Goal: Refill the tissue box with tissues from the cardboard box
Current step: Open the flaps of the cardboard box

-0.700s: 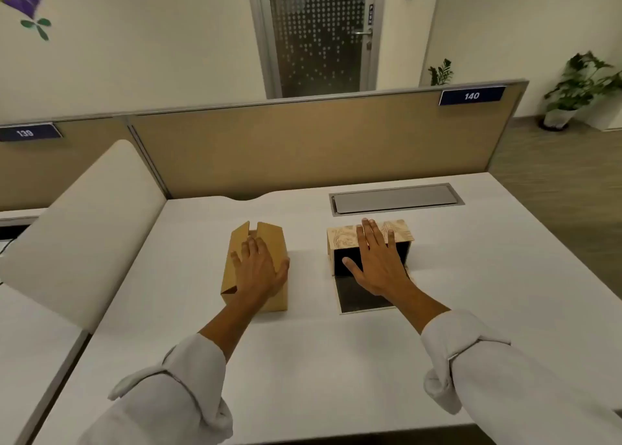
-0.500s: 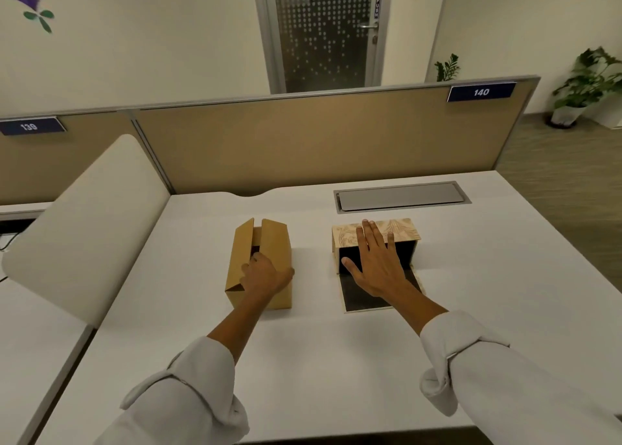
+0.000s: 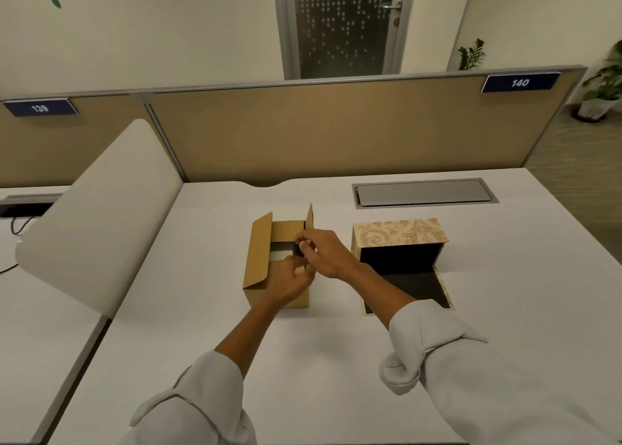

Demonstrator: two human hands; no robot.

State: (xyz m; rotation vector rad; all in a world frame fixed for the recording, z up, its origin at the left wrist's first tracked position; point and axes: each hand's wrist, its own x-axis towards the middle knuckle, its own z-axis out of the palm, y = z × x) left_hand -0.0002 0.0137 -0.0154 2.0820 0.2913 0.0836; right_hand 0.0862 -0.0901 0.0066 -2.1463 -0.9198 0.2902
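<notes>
Both hands meet over the open cardboard box [image 3: 269, 259] on the worktop [image 3: 336, 360]. The left hand [image 3: 291, 281] is curled at its near edge; the right hand [image 3: 324, 251] pinches the right flap. The tissue box [image 3: 400, 239] lies open at 3 o'clock.

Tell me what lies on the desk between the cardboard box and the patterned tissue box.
In the head view, only bare white desk between the cardboard box and the tissue box; the right hand crosses above it.
</notes>
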